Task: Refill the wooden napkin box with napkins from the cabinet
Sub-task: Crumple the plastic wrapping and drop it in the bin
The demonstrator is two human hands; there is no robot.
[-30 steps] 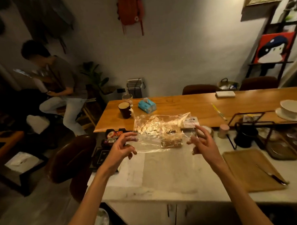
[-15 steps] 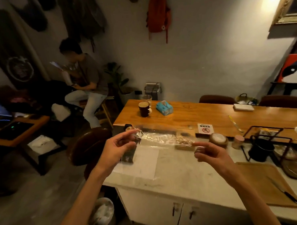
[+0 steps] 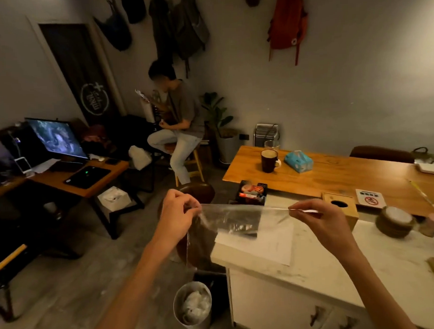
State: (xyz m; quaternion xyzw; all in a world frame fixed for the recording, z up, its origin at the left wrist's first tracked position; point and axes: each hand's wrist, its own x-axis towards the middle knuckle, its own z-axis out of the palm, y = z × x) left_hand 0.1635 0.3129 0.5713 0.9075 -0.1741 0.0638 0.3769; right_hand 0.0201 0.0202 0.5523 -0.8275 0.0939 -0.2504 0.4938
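Both my hands hold a clear, empty-looking plastic bag (image 3: 234, 219) stretched between them over the left end of the white counter (image 3: 302, 270). My left hand (image 3: 177, 217) pinches its left corner, out past the counter's edge. My right hand (image 3: 317, 217) pinches its right corner. The wooden napkin box (image 3: 347, 208), with a dark round hole in its top, stands on the counter just behind my right hand. No napkins show in the bag or in the box's hole.
A small bin (image 3: 192, 306) with crumpled white waste stands on the floor below the bag. A sheet of paper (image 3: 261, 244) lies on the counter. Behind are a wooden table (image 3: 336, 176) with a mug (image 3: 269, 160) and tissue pack (image 3: 298, 161), and a seated person (image 3: 177, 126).
My view has swung left and down toward the floor and bin. The bag, held up spread open a second ago, now hangs flat and stretched between both hands at the counter's left end.
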